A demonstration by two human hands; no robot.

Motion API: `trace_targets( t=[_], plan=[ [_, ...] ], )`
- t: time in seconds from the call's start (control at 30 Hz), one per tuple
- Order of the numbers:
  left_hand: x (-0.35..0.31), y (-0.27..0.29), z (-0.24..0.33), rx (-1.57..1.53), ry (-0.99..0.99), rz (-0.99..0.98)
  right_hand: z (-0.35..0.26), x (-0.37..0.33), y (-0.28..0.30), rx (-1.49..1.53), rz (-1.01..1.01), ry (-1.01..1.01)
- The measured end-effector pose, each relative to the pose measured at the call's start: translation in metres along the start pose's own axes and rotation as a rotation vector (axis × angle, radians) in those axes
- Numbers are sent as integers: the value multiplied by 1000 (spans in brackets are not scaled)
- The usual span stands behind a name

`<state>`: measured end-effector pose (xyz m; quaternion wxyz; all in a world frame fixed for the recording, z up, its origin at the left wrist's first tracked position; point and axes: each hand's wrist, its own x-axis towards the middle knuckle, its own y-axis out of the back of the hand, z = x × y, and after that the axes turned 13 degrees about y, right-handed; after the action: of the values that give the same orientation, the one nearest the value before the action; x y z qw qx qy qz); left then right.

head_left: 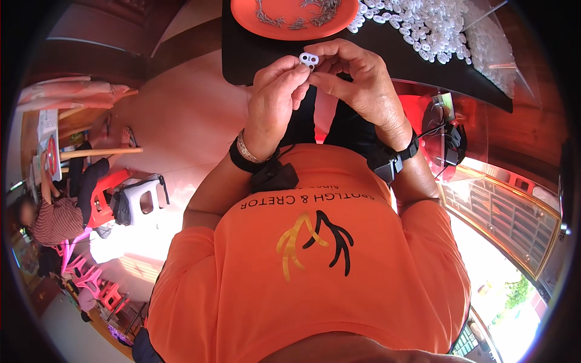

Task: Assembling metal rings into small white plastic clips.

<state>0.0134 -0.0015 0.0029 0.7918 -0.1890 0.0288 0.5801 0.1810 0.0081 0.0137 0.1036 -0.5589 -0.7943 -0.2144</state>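
1. Pinches a small white oval plastic piece with two round holes between thumb and fingers of the left hand, closed firmly with the thumb at its lower left side.
2. Curves the right hand in from the opposite side, with thumb and forefinger bent toward each other and only slightly parted, right by the piece. Impossible to make out any actual touch or hold with these fingertips.
3. Holds the piece up in view of the black tabletop, near its closest edge, just below a shallow round orange-red plate.
4. Has small thin grey pieces scattered within reach on that plate.
5. Has a heap of translucent white oval plastic pieces spread to the right of the plate, on the same tabletop.
6. Wears an orange short-sleeved T-shirt, a black band with a boxy device on the right wrist, and a black wristband on the left.
7. Shares the room with a seated person in a striped top, well apart at far left, near a red plastic stool and a white plastic stool.
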Motion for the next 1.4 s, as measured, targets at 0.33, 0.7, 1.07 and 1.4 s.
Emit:
trace_targets(
  t=[0.33, 0.7, 1.07, 1.4],
  plan=[
    [-3, -4, 3, -19, 57, 79, -5, -1, -3, -88, 13, 111],
    [-1, -3, 1, -88, 40, 72, -7, 0, -6, -146, 17, 150],
    [0, -3, -2, -146, 18, 86, -3, -2, -19, -313, 88, 261],
    [4, -1, -9, 4, -88, 114, -7, -2, -17, -151, 30, 177]
  ],
)
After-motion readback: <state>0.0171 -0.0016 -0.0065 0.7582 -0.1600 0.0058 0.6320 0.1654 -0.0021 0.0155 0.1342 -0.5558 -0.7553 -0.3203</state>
